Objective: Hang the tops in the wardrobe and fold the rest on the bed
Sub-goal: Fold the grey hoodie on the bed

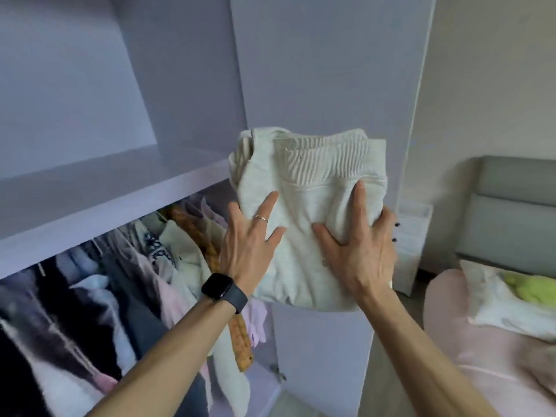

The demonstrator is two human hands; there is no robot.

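A folded cream garment (304, 188) with a ribbed band is held up in the air in front of the open wardrobe door (325, 70). My left hand (249, 236), with a ring and a dark watch on the wrist, lies flat with straight fingers on the bundle's left side. My right hand (361, 245) grips its right edge, thumb and forefinger on top and the other fingers curled round the side. The wardrobe shelf (99, 194) is just left of the bundle. Several tops (126, 266) hang on the rail below it.
The bed (493, 365) with a pink cover is at the lower right, carrying a white cloth (493, 299) and a yellow-green garment (529, 285). A grey headboard (511, 212) stands behind it. A white drawer unit (412, 236) sits between door and bed.
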